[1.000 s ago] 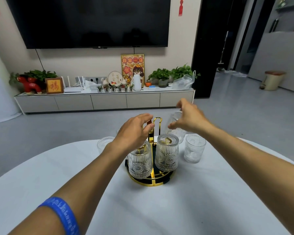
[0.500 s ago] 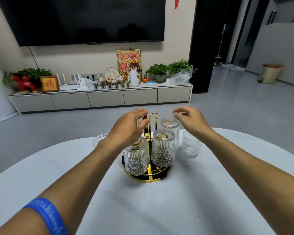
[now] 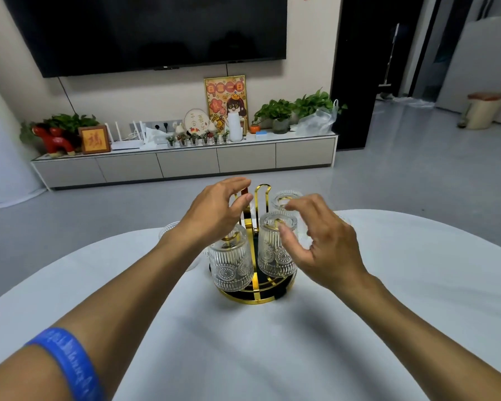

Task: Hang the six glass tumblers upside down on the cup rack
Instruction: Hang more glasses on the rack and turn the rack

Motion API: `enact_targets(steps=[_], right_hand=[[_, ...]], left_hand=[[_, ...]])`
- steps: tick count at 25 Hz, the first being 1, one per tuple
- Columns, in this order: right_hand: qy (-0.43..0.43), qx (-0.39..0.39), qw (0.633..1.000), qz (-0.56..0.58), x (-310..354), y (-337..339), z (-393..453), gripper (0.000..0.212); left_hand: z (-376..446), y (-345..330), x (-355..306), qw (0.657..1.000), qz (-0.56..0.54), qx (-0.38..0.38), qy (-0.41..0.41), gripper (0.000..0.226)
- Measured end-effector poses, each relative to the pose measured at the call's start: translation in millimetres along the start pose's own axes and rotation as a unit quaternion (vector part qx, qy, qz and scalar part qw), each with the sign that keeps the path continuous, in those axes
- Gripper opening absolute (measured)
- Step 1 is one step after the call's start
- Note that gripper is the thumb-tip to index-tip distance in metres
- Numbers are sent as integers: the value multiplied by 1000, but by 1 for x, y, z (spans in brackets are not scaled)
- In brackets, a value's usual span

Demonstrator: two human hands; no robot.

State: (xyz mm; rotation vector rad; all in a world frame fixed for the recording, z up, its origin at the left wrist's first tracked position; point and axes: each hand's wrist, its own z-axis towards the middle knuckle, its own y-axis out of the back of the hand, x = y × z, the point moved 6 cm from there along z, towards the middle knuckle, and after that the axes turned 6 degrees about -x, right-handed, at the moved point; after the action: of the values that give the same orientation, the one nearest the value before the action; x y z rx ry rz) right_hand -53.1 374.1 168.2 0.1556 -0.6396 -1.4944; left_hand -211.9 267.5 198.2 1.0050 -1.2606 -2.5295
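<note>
A gold cup rack with a round dark base stands mid-table. Three ribbed glass tumblers hang upside down on it: front left, front right and back right. An upright tumbler peeks out behind my left forearm. My left hand hovers over the rack's left side by the handle loop, fingers apart and empty. My right hand is just right of the front right tumbler, fingers spread, holding nothing. It hides the upright tumbler on the table to the right.
The rack stands on a round white table whose far edge lies just behind it. Beyond are grey floor, a low TV cabinet with plants and ornaments, and a wall TV.
My right hand set a tumbler upside down on the back right peg, let go, and drew back toward me. My left hand stayed over the rack.
</note>
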Motion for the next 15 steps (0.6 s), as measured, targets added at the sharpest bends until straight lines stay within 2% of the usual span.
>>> enact_targets(steps=[1, 3, 4, 6, 8, 12, 13, 14, 15], right_hand=[[41, 73, 995, -55, 13, -13, 4, 38], [35, 208, 966, -152, 17, -34, 7, 52], [21, 254, 953, -164, 14, -40, 7, 53], [-9, 289, 949, -126, 9, -42, 6, 53], [-11, 276, 958, -80, 10, -37, 4, 52], [30, 251, 962, -102, 16, -34, 2, 50], [32, 200, 975, -91, 14, -28, 4, 44], [8, 112, 992, -63, 7, -17, 6, 35], [-59, 9, 998, -31, -11, -2, 5, 24]], left_hand=[[0, 0, 0, 1000, -3, 1, 2, 45], [-2, 1, -1, 1000, -3, 4, 7, 45], [-2, 2, -1, 1000, 0, 5, 8, 45], [-1, 2, -1, 1000, 7, 9, 7, 45], [0, 2, -1, 1000, 7, 10, 5, 45], [-1, 1, 1, 1000, 0, 4, 2, 44], [-1, 0, 2, 1000, -2, 3, 2, 45], [-1, 0, 2, 1000, -4, 3, 2, 45], [-1, 0, 2, 1000, -5, 4, 0, 45]])
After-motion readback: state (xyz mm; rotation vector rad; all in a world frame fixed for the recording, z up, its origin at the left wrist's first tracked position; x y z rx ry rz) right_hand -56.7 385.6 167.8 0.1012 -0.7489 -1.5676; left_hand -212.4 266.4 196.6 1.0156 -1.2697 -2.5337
